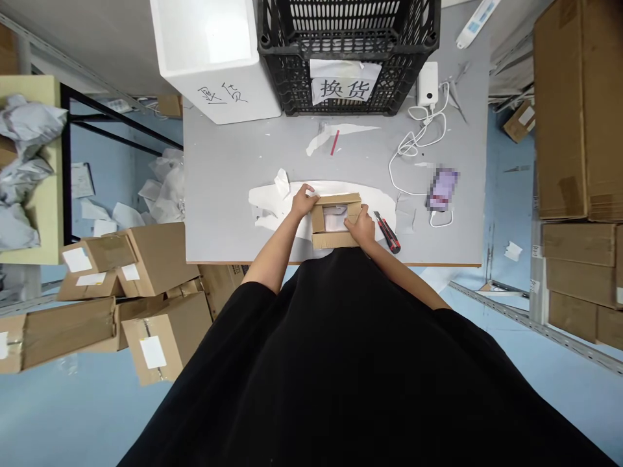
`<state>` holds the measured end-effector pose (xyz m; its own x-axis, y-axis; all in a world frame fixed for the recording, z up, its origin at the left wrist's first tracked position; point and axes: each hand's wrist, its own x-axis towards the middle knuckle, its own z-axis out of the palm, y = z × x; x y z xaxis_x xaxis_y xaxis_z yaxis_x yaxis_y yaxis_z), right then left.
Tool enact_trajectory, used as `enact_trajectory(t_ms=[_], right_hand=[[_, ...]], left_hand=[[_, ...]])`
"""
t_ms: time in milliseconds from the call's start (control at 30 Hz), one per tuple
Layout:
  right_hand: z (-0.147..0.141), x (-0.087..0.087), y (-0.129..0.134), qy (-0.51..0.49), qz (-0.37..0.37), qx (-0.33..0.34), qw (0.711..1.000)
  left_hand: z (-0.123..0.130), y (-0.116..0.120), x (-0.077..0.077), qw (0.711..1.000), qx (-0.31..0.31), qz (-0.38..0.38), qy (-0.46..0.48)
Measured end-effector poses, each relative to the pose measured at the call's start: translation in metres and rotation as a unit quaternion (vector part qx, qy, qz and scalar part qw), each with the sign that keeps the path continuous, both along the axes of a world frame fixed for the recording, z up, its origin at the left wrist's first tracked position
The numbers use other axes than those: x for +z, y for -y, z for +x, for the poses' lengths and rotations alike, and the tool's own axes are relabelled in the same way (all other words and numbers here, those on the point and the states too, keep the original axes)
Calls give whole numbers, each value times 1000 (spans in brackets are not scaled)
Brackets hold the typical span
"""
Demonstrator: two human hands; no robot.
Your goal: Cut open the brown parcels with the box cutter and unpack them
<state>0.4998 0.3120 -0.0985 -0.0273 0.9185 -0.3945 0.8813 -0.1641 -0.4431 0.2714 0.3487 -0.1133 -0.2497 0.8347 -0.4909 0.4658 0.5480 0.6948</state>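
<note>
Head view, as I watch remotely: one open cardboard box (335, 222), light, stiff-walled, flaps softer, on the table (243, 149), left hand (304, 201) clasping its left edge, right hand (360, 226) fingers gripping its right wall, best held there

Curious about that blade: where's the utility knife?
Head view: the utility knife lies on the grey table, right of the cardboard box, beside the right hand.

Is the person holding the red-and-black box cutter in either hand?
No, the box cutter lies on the grey table, while the right hand and left hand rest on an open cardboard box.
</note>
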Motion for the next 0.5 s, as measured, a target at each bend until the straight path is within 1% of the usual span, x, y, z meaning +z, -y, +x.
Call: enact_trajectory(t_ms=[67, 133, 233, 300, 367, 433, 500], right_hand=[[0, 2, 0, -2, -8, -1, 1000], [1, 5, 1, -5, -16, 2, 1000], [6, 9, 3, -23, 2, 7, 1000], [12, 11, 5, -53, 36, 8, 998], [21, 12, 5, -79, 66, -6, 995], [33, 10, 4, -87, 76, -42, 992], [44, 5, 2, -100, 69, -82, 989]], left_hand=[[9, 5, -7, 997, 62, -18, 41], [17, 8, -13, 992, 106, -24, 58], [24, 11, -14, 990, 135, -17, 41], [24, 12, -9, 992, 125, -2, 14], [24, 16, 1, 995, 97, 29, -25], [26, 25, 14, 992, 58, 63, -92], [32, 36, 27, 982, 7, 67, -176]])
